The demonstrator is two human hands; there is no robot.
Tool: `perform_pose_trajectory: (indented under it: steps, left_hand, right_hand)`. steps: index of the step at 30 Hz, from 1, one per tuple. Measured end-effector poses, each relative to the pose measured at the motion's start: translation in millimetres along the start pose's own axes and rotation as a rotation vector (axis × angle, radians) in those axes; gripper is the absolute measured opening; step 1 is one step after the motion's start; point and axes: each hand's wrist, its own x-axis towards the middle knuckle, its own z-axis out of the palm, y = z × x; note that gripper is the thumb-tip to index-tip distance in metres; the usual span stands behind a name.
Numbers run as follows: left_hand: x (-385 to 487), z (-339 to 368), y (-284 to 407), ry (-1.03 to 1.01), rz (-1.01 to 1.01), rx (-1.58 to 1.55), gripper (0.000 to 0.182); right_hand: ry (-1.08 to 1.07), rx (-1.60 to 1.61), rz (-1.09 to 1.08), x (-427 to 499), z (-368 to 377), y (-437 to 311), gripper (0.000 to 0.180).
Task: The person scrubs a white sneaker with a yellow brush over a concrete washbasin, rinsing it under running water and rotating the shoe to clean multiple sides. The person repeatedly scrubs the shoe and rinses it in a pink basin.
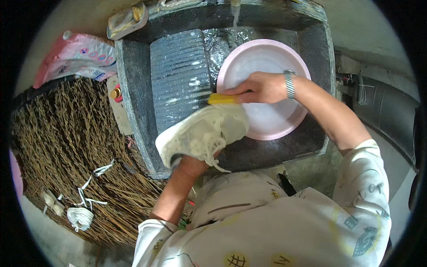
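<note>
My left hand [194, 166] is under a wet white lace-up shoe [196, 133] and supports it; the shoe hides most of the fingers. The shoe tilts over the ribbed washboard slope [178, 76] of a dark stone sink [131, 100], its toe to the right. My right hand [260, 88], with a metal band at the wrist, grips a yellow scrubbing brush [221, 98] against the shoe's upper side edge. The brush's bristles are blurred. Beneath my right hand, a pink basin [263, 135] holds cloudy water. Suds lie on the ribs.
Water runs from a tap [235, 4] behind the basin. A soap dish [128, 21] sits on the sink's back left corner. To the left are a pink plastic bag [83, 53], a gold-capped bottle [115, 93] and bundled brush twigs [73, 133] with white laces [83, 193] on them.
</note>
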Motion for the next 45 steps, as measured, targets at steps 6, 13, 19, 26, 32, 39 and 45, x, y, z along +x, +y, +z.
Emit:
perform_pose_trajectory:
  steps: [6, 13, 19, 26, 32, 39, 45]
  left_hand:
    - [-3, 1, -4, 0.016, -0.134, -0.059, 0.042]
    - [-6, 10, -8, 0.061, -0.036, -0.093, 0.041]
    - [-4, 2, -6, 0.085, -0.082, -0.094, 0.041]
    - [-3, 2, -4, 0.061, -0.100, -0.077, 0.042]
    - [-1, 4, -7, 0.116, -0.085, -0.172, 0.043]
    - [2, -2, -1, 0.017, -0.239, -0.266, 0.039]
    - [0, 2, -4, 0.055, -0.156, -0.168, 0.037]
  right_hand:
    - [-0.061, -0.189, -0.171, 79, 3, -51, 0.041]
    - [-0.079, 0.044, -0.102, -4, -10, -11, 0.040]
    - [-0.162, -0.017, -0.175, 101, 12, -52, 0.041]
    - [-0.022, 0.212, 0.004, 13, 16, 9, 0.042]
    - [0.186, 0.454, 0.274, -27, 49, 10, 0.042]
    - [0.271, 0.842, 0.159, 13, 53, 17, 0.043]
    - [0.478, 0.497, 0.271, -76, 103, 9, 0.043]
